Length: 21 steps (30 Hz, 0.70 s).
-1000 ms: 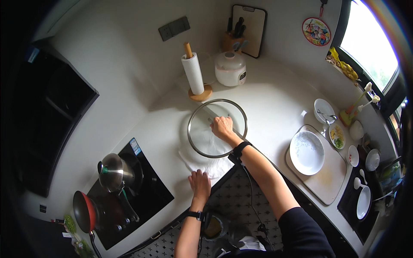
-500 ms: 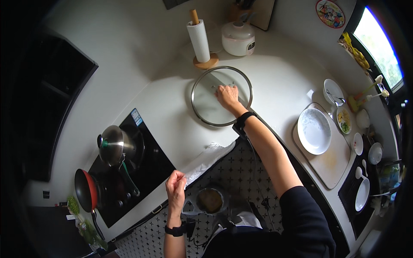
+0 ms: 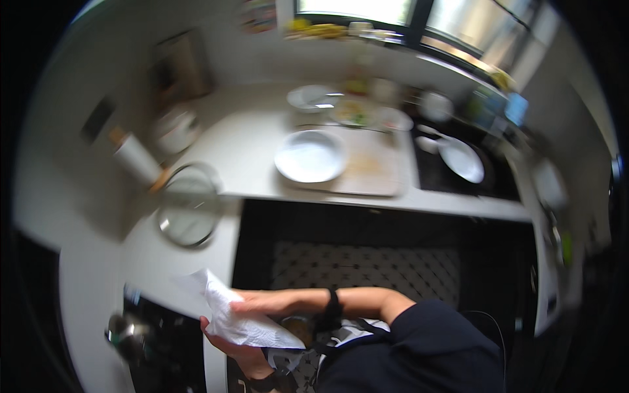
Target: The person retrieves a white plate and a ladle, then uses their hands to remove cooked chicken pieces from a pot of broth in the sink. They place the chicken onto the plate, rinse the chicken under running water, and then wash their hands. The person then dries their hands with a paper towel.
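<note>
A crumpled white paper towel (image 3: 239, 322) is between my two hands, near the front of the counter beside the cooktop. My left hand (image 3: 241, 354) grips it from below, with the thumb up along its edge. From the right, my right hand (image 3: 263, 301) presses on top of it; its fingertips are partly covered by the towel and blurred. A round glass lid (image 3: 189, 216) with a metal rim lies on the counter beyond my hands, touched by neither.
A paper towel roll (image 3: 136, 157) on a wooden stand and a white cooker (image 3: 178, 129) stand behind the lid. Across from me, a white bowl (image 3: 310, 157) sits on a cutting board (image 3: 373, 164). The black cooktop (image 3: 164, 347) with a pot (image 3: 128, 331) is at the lower left.
My right hand has left the glass lid and come to the paper towel my left hand holds. The view has swung right toward the window, blurring the picture.
</note>
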Each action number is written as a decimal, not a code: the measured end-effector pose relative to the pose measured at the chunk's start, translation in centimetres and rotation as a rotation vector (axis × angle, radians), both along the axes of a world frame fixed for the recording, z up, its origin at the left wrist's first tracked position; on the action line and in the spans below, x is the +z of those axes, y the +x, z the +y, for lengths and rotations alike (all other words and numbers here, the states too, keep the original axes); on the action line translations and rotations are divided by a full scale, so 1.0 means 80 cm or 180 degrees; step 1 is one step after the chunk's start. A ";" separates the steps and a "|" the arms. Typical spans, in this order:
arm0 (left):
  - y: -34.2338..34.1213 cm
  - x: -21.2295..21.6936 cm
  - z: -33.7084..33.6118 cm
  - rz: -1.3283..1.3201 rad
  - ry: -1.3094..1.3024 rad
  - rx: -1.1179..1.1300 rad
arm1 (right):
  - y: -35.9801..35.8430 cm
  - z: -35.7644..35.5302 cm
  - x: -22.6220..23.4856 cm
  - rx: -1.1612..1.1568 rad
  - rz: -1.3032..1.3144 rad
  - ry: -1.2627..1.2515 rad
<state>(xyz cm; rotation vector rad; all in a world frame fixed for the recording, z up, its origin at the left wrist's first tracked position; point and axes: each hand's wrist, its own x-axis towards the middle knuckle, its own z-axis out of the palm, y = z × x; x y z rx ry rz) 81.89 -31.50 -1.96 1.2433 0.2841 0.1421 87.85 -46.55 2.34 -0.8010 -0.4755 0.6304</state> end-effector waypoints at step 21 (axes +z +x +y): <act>-0.314 0.024 -0.512 0.0909 -0.2524 -0.4867 | -0.467 -0.371 0.044 -0.5667 0.0265 -0.1269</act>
